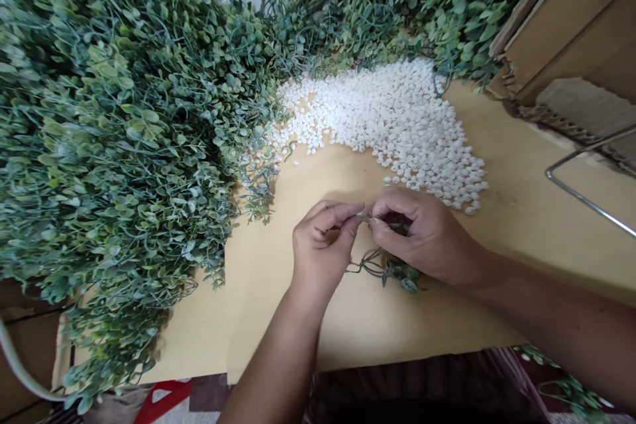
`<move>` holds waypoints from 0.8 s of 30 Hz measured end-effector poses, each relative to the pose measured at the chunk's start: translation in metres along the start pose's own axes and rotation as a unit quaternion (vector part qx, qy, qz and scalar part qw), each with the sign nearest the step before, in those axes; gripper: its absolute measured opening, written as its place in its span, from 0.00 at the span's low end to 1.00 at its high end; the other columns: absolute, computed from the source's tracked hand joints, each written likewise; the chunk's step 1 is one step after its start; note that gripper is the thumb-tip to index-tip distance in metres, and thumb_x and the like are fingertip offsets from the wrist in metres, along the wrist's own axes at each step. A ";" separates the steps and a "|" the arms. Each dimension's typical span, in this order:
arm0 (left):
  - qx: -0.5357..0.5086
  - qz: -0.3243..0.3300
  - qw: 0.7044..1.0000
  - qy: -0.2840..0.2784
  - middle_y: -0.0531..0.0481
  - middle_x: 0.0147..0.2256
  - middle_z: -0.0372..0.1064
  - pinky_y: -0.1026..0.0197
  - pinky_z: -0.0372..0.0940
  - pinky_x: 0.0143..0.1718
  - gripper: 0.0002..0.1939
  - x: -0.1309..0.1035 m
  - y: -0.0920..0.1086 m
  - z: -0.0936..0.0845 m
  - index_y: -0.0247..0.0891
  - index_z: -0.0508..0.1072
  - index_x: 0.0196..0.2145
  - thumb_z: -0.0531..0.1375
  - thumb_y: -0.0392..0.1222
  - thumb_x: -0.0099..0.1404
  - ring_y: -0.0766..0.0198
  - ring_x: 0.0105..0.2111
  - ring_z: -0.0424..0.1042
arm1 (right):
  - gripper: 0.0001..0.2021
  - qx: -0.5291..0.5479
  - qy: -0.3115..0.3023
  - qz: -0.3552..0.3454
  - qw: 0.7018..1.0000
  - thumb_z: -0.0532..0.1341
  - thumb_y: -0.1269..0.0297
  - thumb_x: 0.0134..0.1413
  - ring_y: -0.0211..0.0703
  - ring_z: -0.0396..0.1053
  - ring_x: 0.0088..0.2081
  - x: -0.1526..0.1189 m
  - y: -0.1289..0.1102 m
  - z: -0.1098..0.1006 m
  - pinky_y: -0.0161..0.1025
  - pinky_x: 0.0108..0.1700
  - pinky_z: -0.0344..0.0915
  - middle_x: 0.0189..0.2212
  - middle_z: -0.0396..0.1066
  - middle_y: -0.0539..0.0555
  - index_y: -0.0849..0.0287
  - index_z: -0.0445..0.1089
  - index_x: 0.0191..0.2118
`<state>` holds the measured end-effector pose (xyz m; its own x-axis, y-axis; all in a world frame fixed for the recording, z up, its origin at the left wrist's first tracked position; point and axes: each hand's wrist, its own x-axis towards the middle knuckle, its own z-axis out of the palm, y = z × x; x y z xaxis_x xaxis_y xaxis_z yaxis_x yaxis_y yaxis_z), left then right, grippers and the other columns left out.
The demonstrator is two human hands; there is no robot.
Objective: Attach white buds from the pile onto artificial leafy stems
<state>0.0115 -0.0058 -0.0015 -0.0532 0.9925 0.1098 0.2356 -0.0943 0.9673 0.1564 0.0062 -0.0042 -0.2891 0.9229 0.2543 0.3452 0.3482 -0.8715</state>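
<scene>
Near the middle of the tan board (278, 318), my left hand (322, 238) pinches a tiny piece between thumb and forefinger; the piece is too small to make out. Facing it, with fingertips almost touching, my right hand (422, 232) pinches a thin green stem. A small leafy sprig (402, 275) hangs under the right palm, partly hidden by it. Just beyond both hands lies a spread of small white beads (387, 106).
A big heap of green artificial foliage (124, 146) covers the left side, with more foliage (397, 6) along the back. At the right stand a cardboard box (571, 26) and a bent metal rod (586, 199). Loose sprigs (571, 391) lie below the board's edge.
</scene>
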 end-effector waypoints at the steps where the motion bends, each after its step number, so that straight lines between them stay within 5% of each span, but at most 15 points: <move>1: 0.007 0.007 1.000 -0.003 0.50 0.27 0.71 0.67 0.65 0.29 0.08 0.000 0.000 0.000 0.37 0.79 0.30 0.62 0.29 0.52 0.69 0.27 0.69 | 0.08 -0.001 0.000 -0.002 1.000 0.55 0.76 0.44 0.33 0.56 0.23 0.000 0.000 0.000 0.33 0.26 0.54 0.18 0.57 0.47 0.59 0.59 0.20; 7: 0.045 0.050 0.998 -0.016 0.49 0.28 0.71 0.68 0.65 0.29 0.09 0.000 0.000 -0.001 0.37 0.79 0.31 0.61 0.29 0.54 0.69 0.28 0.70 | 0.08 -0.010 0.005 -0.006 1.000 0.54 0.76 0.44 0.33 0.55 0.22 0.000 0.001 0.001 0.33 0.25 0.53 0.18 0.56 0.47 0.59 0.58 0.20; 14: 0.021 0.024 0.999 -0.020 0.48 0.29 0.72 0.68 0.65 0.30 0.08 -0.001 0.000 -0.001 0.38 0.79 0.31 0.61 0.30 0.54 0.68 0.29 0.70 | 0.08 -0.018 0.005 -0.002 1.000 0.54 0.77 0.43 0.33 0.55 0.22 0.000 0.002 0.001 0.32 0.25 0.53 0.18 0.56 0.47 0.59 0.58 0.20; 18: -0.030 -0.022 0.999 -0.015 0.49 0.29 0.71 0.67 0.65 0.28 0.07 -0.001 0.002 -0.001 0.39 0.79 0.30 0.62 0.33 0.54 0.68 0.28 0.70 | 0.08 -0.012 0.004 0.001 1.000 0.55 0.76 0.43 0.33 0.55 0.22 0.000 0.003 0.000 0.32 0.25 0.53 0.17 0.56 0.46 0.59 0.58 0.19; 24: -0.163 -0.184 0.968 -0.052 0.52 0.22 0.71 0.67 0.65 0.25 0.03 0.005 0.006 -0.004 0.37 0.78 0.24 0.67 0.37 0.48 0.71 0.22 0.67 | 0.07 0.001 -0.012 0.007 1.000 0.55 0.74 0.44 0.33 0.56 0.22 -0.001 0.002 0.000 0.31 0.24 0.53 0.17 0.57 0.47 0.60 0.59 0.19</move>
<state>0.0091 -0.0016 0.0058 0.0277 0.9645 -0.2626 -0.1004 0.2641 0.9593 0.1571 0.0063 -0.0059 -0.3052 0.9237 0.2318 0.3484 0.3348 -0.8755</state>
